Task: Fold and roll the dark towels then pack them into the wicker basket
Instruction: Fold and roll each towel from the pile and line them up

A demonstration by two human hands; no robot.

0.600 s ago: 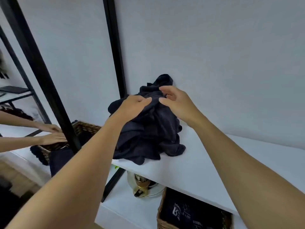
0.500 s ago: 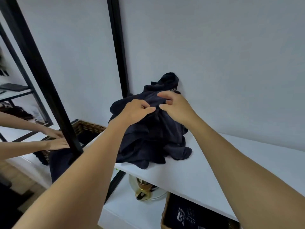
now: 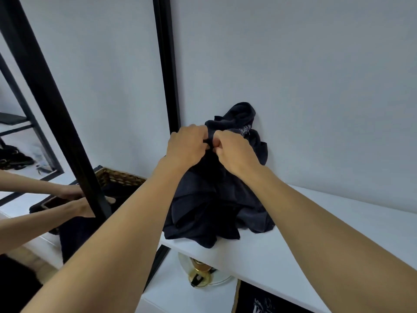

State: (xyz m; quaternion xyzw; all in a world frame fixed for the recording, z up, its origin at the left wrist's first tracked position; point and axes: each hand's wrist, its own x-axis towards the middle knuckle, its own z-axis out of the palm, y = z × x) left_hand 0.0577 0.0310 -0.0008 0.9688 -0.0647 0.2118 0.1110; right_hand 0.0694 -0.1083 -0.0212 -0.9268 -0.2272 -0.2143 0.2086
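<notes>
Left hand (image 3: 188,144) and right hand (image 3: 234,150) pinch cloth atop the dark towels (image 3: 216,199), probably separating one to fold.

Soft, even, cool light fills the view, and the wall (image 3: 293,75) reads bluish grey. The towels (image 3: 214,211) are so dark that their folds barely show. They cast a faint shadow on the shelf (image 3: 338,233). Wide-angle distortion slants the post (image 3: 56,114) at the left. The whole frame is slightly soft.
</notes>
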